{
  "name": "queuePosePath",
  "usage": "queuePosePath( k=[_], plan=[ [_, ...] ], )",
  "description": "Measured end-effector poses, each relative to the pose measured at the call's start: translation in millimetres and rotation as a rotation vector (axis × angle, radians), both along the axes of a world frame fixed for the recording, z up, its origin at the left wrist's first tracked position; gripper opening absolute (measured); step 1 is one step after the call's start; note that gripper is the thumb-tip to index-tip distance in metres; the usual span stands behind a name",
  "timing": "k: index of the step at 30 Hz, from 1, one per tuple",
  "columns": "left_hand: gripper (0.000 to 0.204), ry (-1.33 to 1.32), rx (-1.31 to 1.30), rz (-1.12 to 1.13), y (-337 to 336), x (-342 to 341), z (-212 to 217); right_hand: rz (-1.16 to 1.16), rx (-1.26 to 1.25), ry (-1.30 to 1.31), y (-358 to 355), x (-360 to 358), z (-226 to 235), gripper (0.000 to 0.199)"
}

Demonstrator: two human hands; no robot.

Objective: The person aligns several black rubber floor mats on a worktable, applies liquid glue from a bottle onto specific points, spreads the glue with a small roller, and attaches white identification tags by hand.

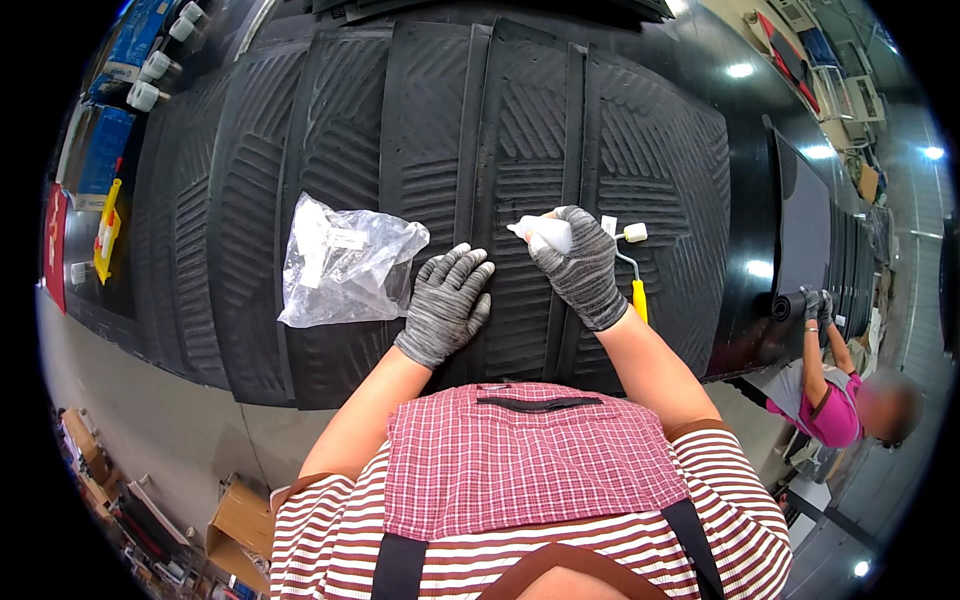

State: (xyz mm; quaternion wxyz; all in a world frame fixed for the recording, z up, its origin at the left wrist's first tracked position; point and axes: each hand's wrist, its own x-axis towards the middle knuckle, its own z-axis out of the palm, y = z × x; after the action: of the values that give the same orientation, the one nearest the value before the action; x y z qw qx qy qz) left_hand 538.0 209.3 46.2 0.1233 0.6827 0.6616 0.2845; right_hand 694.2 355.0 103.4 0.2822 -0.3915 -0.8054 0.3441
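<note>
From the head view: your right hand (583, 265) has its fingers wrapped round a small white squeeze bottle (552, 234), tipped over so the nozzle points left across the black ribbed sheets (515, 345). Can't tell from here whether the tip actually touches the rubber. Your left hand (447, 305) lies palm down just left of a seam, fingers stretched out and holding nothing.

What could bite you, imo: squeeze too hard and that soft-looking bottle could blob out whatever's inside, and the glove fingers near the nozzle would probably catch it. The ridges could snag the tip if you drag it low. Lean on the left hand and the sheet under it might creep, since the long strips make raised-looking edges right there.

Room-wise, the crinkled clear bag (345, 265) sits right by your left wrist, so a sideways sweep would likely shove it. The roller (639, 298) with the yellow handle lies close outside your right hand, easy to clip with a knuckle or forearm. Your best open patch looks to be ahead of both hands, up the ribbed sheets. The table's near edge is close to your body, and the co-worker (838, 405) is well off to your right.
</note>
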Motion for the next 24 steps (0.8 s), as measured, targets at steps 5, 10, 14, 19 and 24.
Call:
queuePosePath(
  k=[5,10,14,19,24],
  plan=[
    [0.045,0.01,-0.013,0.001,0.6,0.3,1.4,0.04,-0.042,0.013,-7.7,-5.3,-7.8,0.031],
    [0.045,0.017,-0.017,0.005,0.5,0.1,2.1,-0.015,0.048,-0.03,-2.3,5.9,-7.9,0.029],
    [0.045,0.013,-0.009,-0.001,1.0,0.0,0.4,0.002,-0.008,0.114,-8.2,3.1,-13.8,0.027],
    [0.045,0.015,-0.006,0.002,0.6,0.0,0.2,0.017,0.078,0.017,-2.1,3.4,-7.0,0.031],
    [0.046,-0.009,-0.007,-0.007,2.1,-0.3,0.4,0.015,0.166,-0.003,12.0,-12.8,-2.9,0.028]
  ],
)
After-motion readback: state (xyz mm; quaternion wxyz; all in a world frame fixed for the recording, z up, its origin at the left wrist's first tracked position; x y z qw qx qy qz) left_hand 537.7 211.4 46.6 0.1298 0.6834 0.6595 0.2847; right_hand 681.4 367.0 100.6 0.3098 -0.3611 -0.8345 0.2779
